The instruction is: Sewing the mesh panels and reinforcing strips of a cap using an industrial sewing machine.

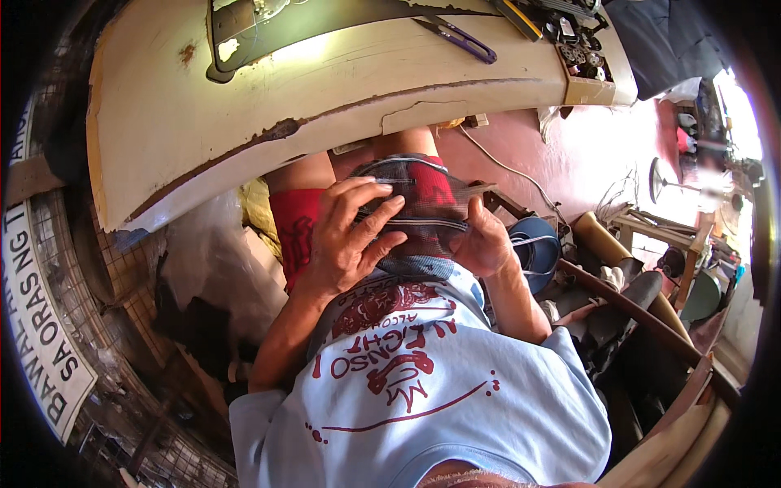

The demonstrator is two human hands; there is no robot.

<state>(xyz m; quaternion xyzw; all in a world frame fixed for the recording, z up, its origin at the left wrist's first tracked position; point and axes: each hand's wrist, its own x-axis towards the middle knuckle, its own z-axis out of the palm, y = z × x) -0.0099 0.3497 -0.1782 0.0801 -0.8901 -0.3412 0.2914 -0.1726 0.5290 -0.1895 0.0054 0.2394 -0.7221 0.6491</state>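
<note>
A dark see-through mesh piece [399, 193] with pale-striped edging lies across my lap, over red shorts [431, 183]. My right hand [486, 242] grips its right side, the thumb up and the other fingers curled mostly out of sight. Over the left side of the mesh is my left hand [351, 236], its fingers spread apart. A thin pale line runs by its upper fingertips; I cannot make out what it is. On the worn table ahead lie purple thread snips [464, 41] and a yellow-and-black tool [519, 19].
The chipped table edge [281, 130] stands just beyond my knees. A lit metal machine bed [268, 45] is set in the tabletop. Small metal parts fill a box [590, 89] at the table's right end. A blue round container [535, 250] and leaning boards [634, 305] crowd my right.
</note>
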